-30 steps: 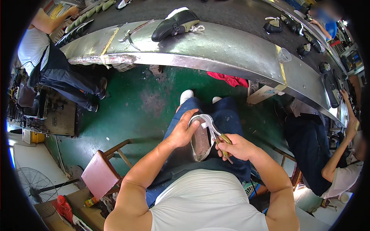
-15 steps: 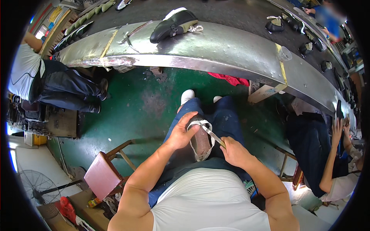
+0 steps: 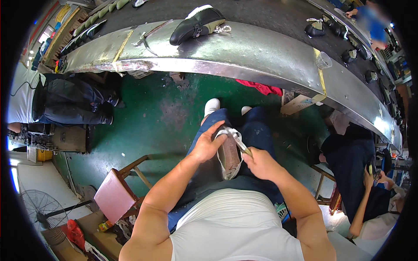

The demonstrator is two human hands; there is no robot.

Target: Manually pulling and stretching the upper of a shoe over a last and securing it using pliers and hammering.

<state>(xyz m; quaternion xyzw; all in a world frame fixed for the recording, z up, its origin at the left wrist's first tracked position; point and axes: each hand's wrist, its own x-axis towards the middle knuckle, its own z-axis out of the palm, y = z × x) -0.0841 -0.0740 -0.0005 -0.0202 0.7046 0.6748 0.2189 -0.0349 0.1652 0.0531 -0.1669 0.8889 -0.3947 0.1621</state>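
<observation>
A shoe upper on a last [image 3: 229, 160] lies sole-up on my lap, its brown bottom framed by a whitish folded rim. My left hand [image 3: 210, 144] grips it near the toe, thumb over the bottom edge and fingers round the far side. In my right hand [image 3: 261, 163] is a metal pincers-like tool [image 3: 237, 140] with a brownish handle. Its head meets the white rim at the toe, close to my left thumb. Just what the tool's tip grips is too small to tell.
A metal-edged bench [image 3: 244, 50] crosses ahead, bearing a black shoe [image 3: 197, 27], a clear cup [image 3: 322, 60] and more shoes. A pink-seated chair [image 3: 114, 195] stands left, near a fan [image 3: 40, 213]. Co-workers sit at left [image 3: 65, 100] and right [image 3: 348, 169].
My right hand has shifted slightly up and left, and the tool has turned more upright over the toe. The left hand keeps hold of the shoe. The co-worker at right has lowered their hands.
</observation>
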